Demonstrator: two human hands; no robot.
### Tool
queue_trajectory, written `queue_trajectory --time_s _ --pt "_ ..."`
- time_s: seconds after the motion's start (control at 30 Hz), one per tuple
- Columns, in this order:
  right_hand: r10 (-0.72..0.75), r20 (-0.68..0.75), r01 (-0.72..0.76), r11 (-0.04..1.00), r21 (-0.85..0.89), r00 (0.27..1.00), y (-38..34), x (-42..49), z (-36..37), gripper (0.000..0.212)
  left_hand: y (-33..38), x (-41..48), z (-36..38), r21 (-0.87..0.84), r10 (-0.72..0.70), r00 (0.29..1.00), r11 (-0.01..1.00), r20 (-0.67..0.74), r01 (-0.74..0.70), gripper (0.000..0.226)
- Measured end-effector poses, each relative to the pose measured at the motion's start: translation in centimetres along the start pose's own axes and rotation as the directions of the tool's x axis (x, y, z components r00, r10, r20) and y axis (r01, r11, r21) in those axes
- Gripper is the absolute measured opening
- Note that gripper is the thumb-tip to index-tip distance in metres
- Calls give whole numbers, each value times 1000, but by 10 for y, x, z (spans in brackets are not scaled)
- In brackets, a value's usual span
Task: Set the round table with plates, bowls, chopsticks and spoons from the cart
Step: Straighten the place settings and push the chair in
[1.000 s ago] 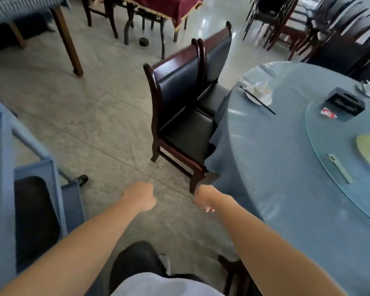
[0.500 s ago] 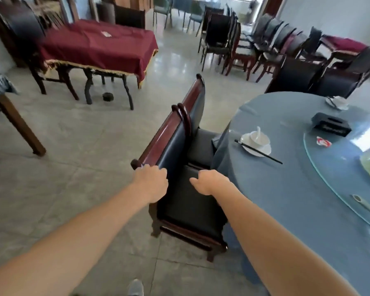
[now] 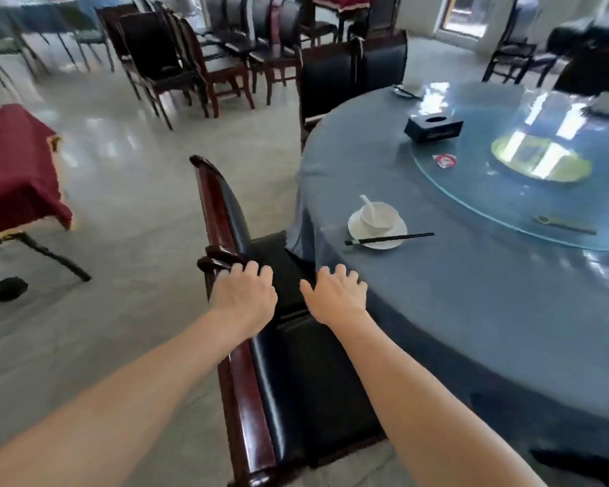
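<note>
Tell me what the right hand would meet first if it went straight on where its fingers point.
Probably the draped edge of the blue tablecloth; if the right hand is higher, the round white plate. Depth is unclear.

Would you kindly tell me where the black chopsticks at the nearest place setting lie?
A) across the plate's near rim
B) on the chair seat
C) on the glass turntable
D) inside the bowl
A: the chopsticks lie across the near rim of the white plate, in front of the bowl that holds the spoon.
</note>
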State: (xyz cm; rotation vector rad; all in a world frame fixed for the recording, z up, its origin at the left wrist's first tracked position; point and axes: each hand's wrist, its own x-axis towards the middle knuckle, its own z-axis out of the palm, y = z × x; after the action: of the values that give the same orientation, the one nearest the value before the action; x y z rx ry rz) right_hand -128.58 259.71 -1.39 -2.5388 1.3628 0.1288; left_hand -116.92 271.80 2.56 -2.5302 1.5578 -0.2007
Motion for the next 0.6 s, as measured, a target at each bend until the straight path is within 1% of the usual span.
queue_trajectory --time_s 0.07,0.1,0.17,0.23,0.3,0.37,0.47,0.6 --pt "119 -36 -117 992 42 992 -15 23 17 62 -18 23 19 -6 87 996 996 -21 -87 30" --pt "169 -29 -167 984 60 985 -23 31 24 62 -28 31 27 -20 121 992 992 -38 -122 30" --pt "239 19 -239 968 76 971 -45 39 35 63 -50 43 42 -56 197 977 978 -76 -201 31" --pt "279 59 -283 955 87 959 -65 39 41 62 -72 58 53 -63 270 958 959 -97 -276 29" --pt "327 80 -334 938 97 942 -78 37 42 61 -91 74 59 -78 294 955 952 -40 -296 30" --pt "399 70 -404 909 99 914 -82 34 34 60 -102 91 64 -93 327 945 941 -3 -326 31" --pt "536 17 -535 840 95 844 -83 34 5 61 -111 119 58 -114 436 899 892 -29 -436 33" --pt "705 -66 -693 708 140 706 -109 14 -31 62 -130 150 31 -148 578 808 794 -114 -589 33"
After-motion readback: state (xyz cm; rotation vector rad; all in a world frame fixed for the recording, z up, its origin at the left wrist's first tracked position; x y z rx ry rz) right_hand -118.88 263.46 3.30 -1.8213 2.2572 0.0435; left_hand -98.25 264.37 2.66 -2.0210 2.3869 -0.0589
